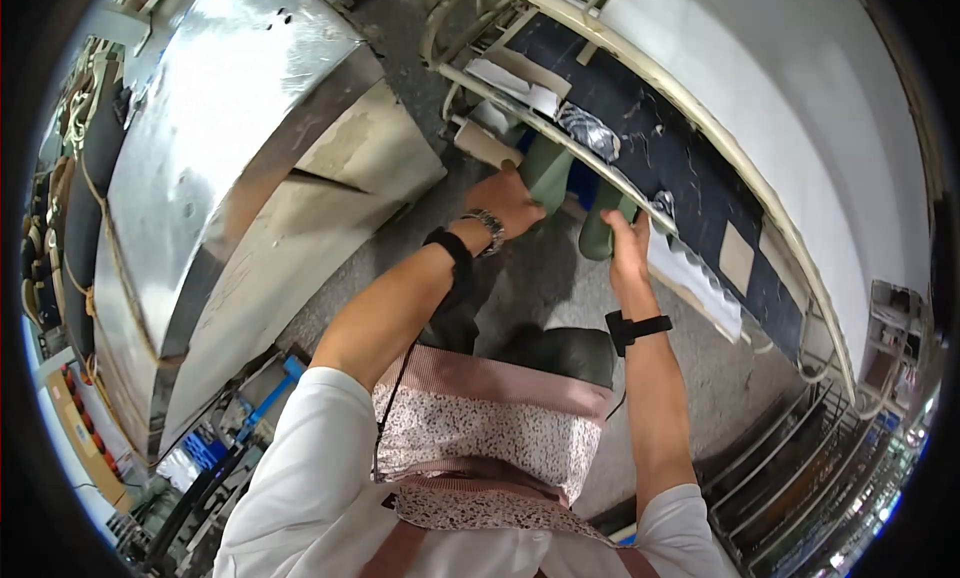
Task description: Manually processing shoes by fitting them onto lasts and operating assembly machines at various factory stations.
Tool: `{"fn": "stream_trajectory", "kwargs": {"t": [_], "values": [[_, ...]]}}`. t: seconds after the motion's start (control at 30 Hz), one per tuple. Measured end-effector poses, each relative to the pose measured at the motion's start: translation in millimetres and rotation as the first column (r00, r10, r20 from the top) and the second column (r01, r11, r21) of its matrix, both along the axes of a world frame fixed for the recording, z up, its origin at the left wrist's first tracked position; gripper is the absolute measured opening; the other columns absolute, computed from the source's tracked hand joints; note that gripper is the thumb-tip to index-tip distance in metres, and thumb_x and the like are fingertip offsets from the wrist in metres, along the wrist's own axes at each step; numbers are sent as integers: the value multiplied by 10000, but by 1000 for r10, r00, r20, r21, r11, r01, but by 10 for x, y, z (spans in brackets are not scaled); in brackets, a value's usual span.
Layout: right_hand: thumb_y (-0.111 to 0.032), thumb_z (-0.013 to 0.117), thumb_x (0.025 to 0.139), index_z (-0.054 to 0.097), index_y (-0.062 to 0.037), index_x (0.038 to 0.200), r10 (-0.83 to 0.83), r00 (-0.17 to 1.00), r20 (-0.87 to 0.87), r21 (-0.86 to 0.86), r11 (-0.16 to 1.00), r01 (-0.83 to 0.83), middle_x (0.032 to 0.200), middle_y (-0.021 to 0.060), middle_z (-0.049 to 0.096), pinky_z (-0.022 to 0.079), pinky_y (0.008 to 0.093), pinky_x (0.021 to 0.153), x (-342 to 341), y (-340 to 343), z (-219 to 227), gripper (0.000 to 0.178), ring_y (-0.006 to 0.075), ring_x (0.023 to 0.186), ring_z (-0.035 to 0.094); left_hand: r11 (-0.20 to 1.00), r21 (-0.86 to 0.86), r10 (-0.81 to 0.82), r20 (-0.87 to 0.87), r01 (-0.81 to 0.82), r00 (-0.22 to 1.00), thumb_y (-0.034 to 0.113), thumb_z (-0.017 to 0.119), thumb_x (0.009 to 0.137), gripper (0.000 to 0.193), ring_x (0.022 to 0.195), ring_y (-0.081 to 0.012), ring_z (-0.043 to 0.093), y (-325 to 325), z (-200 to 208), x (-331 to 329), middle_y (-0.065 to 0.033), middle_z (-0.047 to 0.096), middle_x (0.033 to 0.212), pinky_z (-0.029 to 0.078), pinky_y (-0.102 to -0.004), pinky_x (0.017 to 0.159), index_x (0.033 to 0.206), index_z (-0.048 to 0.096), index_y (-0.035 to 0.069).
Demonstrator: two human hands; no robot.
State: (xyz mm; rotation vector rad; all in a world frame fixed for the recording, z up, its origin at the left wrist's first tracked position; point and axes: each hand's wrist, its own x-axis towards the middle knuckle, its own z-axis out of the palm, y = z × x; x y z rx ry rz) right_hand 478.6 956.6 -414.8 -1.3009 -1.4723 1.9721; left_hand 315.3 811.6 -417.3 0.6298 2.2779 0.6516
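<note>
My left hand [505,200], a watch on its wrist, is closed on a smooth olive-green piece [546,168] at the rack's lower edge. That piece is long and broad, and part of it is under the rail. Just to the right, my right hand [627,240] grips a second olive-green piece [596,230] with a rounded near end, the thumb on top. Both pieces look like shoe lasts, but I cannot be sure. Their far ends are hidden under the shelf, where something blue [582,186] shows between them.
A cream tubular rack [690,93] with a dark shelf [690,168] stands ahead to the right, holding crumpled foil [588,130] and cardboard scraps. A large metal-topped table [230,68] is at left. Metal bars [780,478] line the lower right. Concrete floor [540,303] lies below my hands.
</note>
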Motion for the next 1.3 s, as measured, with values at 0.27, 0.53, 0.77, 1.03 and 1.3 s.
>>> {"fn": "stream_trajectory", "kwargs": {"t": [0.27,0.53,0.77,1.03,1.3], "values": [[-647,460,967,511,-88,1457,360,726,587,442,608,-659,1523,201,458,276,414,1196,-769,441,-729,746,352,1444,382,900,416,41,-385,133,922,280,706,817,317,916,-406,674,626,-889,-425,-213,716,982,547,-448,811,957,708,-5],[-482,634,920,531,-26,1404,408,688,601,437,553,-710,1391,261,559,362,416,1128,-940,266,-546,674,387,1314,515,807,465,372,77,-363,925,184,703,874,717,1076,-383,644,165,-850,-22,-239,640,1239,504,-393,949,1501,382,53],[-351,744,828,390,37,1479,664,502,555,279,420,-864,1435,292,506,377,452,1127,407,-1134,453,837,441,1334,485,721,285,606,181,-632,774,217,690,835,555,992,-363,703,-2072,1235,1217,-219,723,1052,548,-446,890,1326,528,15],[-105,707,901,576,42,1313,971,-209,120,8,-211,-977,1257,167,657,474,350,1031,1081,-2628,2373,457,236,1171,625,-81,125,973,227,-989,-51,276,698,836,458,980,-329,711,-3688,3026,3928,-190,742,1040,549,-422,874,1217,633,30],[-117,724,877,649,54,1205,661,-648,379,73,-719,-691,1080,143,710,524,327,887,1024,-3306,2401,377,203,980,674,-638,-151,756,-311,-755,-576,260,790,767,500,1114,-347,644,-4538,3703,7490,-161,681,1169,519,-452,950,1196,629,60]]}}
